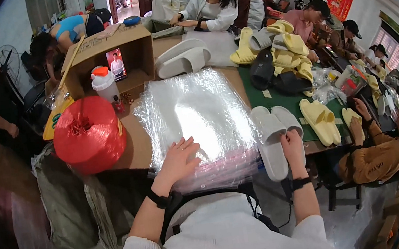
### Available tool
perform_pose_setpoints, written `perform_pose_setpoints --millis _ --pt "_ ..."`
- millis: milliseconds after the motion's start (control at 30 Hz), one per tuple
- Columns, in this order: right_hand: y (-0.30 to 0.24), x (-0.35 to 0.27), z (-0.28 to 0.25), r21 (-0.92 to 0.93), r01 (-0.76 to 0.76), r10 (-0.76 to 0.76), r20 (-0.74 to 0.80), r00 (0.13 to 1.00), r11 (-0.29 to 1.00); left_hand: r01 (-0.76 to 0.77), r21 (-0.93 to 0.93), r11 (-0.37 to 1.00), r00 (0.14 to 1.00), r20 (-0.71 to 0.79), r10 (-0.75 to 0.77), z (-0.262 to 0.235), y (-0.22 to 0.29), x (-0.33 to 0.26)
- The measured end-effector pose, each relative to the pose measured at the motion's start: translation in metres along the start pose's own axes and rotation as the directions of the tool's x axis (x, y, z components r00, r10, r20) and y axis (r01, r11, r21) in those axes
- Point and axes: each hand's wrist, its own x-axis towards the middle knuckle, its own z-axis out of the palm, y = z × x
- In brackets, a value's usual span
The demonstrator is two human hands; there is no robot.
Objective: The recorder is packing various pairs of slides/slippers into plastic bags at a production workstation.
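A thick stack of clear plastic bags [180,96] lies on the table in front of me, shiny with reflected light. My left hand [180,161] rests on its near edge, fingers stretched out and holding nothing. To the right of the stack is a pair of light grey slippers [268,137], side by side and jutting past the table's front edge. My right hand [292,146] is closed on the right one of the pair, its fingertips partly hidden. Another pair of off-white slippers [182,58] lies beyond the stack.
On the left stand a red twine roll [89,135], a white bottle [104,84] and a cardboard box [134,39] with a phone [116,65]. Yellow slippers [320,121] and a mixed slipper pile [287,58] cover the green mat. A co-worker [381,150] sits at right; others work farther off.
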Motion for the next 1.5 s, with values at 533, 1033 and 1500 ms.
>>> perform_pose_setpoints --millis 533,1033,1500 --pt "-0.139 -0.08 -0.065 0.508 0.039 -0.183 0.236 0.954 0.86 0.069 -0.09 0.993 0.929 -0.356 -0.097 -0.007 0.033 0.018" --pt "-0.153 -0.072 -0.031 0.25 0.18 -0.264 0.357 0.896 0.951 -0.159 -0.198 0.967 0.981 -0.143 0.132 -0.016 0.04 0.021" --pt "-0.176 -0.039 0.044 0.25 0.226 -0.28 0.208 0.937 0.941 -0.361 -0.098 0.927 0.93 -0.111 0.35 -0.012 0.097 0.013"
